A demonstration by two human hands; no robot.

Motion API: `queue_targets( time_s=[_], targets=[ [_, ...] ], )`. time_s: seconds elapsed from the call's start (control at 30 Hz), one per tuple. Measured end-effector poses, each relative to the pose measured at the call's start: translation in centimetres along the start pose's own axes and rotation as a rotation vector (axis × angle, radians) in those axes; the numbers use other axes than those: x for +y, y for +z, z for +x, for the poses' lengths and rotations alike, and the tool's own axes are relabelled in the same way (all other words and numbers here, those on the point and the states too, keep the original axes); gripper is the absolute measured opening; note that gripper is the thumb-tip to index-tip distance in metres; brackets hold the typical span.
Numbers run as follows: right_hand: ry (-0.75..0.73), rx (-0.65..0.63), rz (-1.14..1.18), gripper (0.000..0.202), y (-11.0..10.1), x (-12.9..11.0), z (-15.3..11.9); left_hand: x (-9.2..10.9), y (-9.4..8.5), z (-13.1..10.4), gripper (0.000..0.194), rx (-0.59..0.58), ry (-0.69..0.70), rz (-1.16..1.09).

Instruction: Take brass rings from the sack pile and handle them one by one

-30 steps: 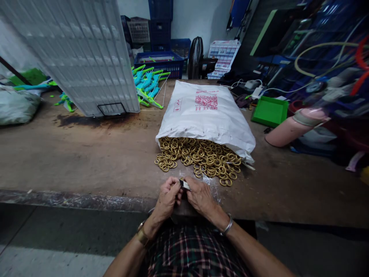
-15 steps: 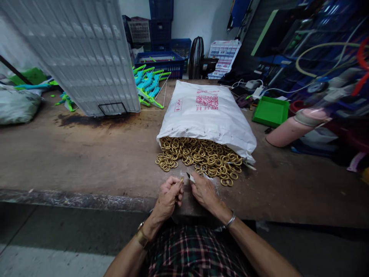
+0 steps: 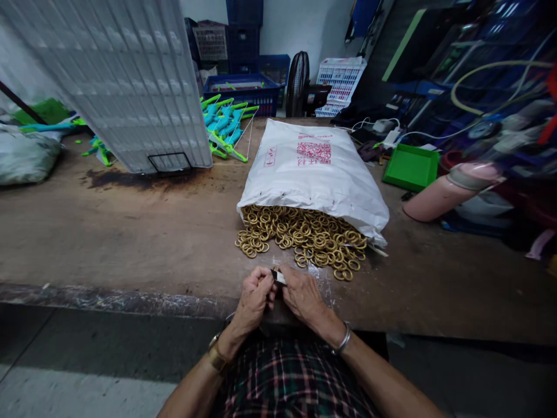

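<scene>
My left hand (image 3: 255, 296) and my right hand (image 3: 301, 295) meet at the near edge of the wooden workbench (image 3: 130, 232). My right hand grips a small blade (image 3: 279, 277) whose tip touches my left fingertips. My left fingers are pinched, holding a small gold ring that is mostly hidden. Just beyond my hands lies a heap of gold rings (image 3: 304, 237), spilling from the open mouth of a white sack (image 3: 313, 168) with red print.
A large ribbed white panel (image 3: 117, 81) leans at the back left. Blue and green plastic clamps (image 3: 226, 128) lie behind it. A green tray (image 3: 411, 167), a pink cylinder (image 3: 448, 188), cables and crates stand at the right and back. A grey bag (image 3: 24, 159) sits far left.
Half a second ago my hands were apart, with the ring in the left and the blade in the right. They have come together again, the blade against the ring.
</scene>
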State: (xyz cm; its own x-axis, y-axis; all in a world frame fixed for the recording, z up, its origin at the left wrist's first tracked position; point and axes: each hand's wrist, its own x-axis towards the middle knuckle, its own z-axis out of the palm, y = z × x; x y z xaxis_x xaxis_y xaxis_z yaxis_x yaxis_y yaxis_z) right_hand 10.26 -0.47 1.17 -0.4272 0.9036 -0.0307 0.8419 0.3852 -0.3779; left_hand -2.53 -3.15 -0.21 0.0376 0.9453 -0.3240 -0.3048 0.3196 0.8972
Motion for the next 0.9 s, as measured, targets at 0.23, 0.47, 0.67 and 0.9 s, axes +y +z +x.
queue_targets(
  time_s=[0.23,0.47,0.67,0.9],
  targets=[
    [-0.017,-0.046,0.020,0.027,0.2,0.3,0.0,-0.2,-0.5,0.0,0.032,-0.045,0.023,0.012],
    [0.002,-0.094,-0.067,0.026,0.5,0.4,1.3,0.5,-1.1,-0.9,0.031,-0.117,-0.028,-0.148],
    [0.063,0.058,-0.069,0.023,1.3,0.6,4.5,1.5,-1.6,-2.0,0.028,-0.151,-0.096,-0.348],
    [0.106,0.096,-0.092,0.021,2.1,-0.7,7.3,1.0,-2.3,-1.5,0.026,-0.090,-0.102,-0.365]
  ],
)
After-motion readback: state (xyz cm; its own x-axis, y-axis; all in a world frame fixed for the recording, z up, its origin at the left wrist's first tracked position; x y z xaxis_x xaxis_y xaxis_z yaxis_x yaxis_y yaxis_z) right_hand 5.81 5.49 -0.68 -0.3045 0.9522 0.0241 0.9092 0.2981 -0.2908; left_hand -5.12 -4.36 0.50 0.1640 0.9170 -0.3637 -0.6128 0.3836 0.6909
